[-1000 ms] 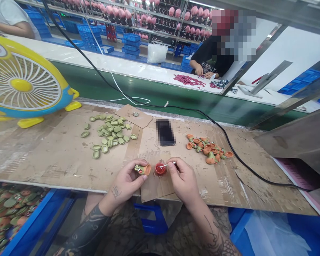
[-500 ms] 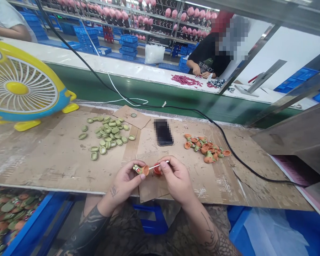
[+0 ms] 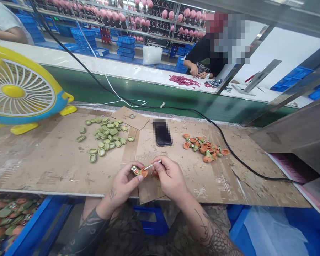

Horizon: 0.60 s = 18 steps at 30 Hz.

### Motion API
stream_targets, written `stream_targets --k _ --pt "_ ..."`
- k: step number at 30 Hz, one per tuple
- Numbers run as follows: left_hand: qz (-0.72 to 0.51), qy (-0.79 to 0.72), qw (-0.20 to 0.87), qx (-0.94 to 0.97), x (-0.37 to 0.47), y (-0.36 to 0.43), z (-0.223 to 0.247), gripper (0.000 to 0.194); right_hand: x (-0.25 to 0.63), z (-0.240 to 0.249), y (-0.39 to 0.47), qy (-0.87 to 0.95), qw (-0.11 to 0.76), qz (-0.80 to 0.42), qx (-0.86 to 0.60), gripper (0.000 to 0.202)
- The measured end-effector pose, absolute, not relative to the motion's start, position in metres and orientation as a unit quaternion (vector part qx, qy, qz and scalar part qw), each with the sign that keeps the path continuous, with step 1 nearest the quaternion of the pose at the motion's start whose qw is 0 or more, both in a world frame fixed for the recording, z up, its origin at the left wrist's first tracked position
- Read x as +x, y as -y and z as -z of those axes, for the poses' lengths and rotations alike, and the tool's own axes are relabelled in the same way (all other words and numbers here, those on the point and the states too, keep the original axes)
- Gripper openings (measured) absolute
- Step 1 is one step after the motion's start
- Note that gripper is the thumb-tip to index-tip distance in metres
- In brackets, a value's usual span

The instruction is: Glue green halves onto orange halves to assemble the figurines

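Nearer the wearer than the dark rectangular phone [image 3: 164, 139], the left hand [image 3: 124, 180] pinches a small moulded green-and-orange figure [image 3: 139, 171] between thumb and fingers. The right hand [image 3: 171, 179] pinches a thin white stick [image 3: 152, 165], its tip at the figure's hollow orange end; contact cannot be told. Left of the phone lie scattered oval pale-green pieces [image 3: 113, 132]; right of it, heaped orange-and-green figures [image 3: 207, 156].
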<state>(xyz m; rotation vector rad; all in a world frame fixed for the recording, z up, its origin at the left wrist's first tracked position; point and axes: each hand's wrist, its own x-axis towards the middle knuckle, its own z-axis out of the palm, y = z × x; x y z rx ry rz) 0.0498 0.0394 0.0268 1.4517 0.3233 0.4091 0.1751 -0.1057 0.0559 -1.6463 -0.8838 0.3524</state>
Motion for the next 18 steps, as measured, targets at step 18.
stream_targets --k 18 --pt "-0.233 -0.122 0.715 0.648 0.049 -0.039 -0.027 0.024 0.191 -0.058 0.12 0.346 0.46 0.05 -0.816 0.039"
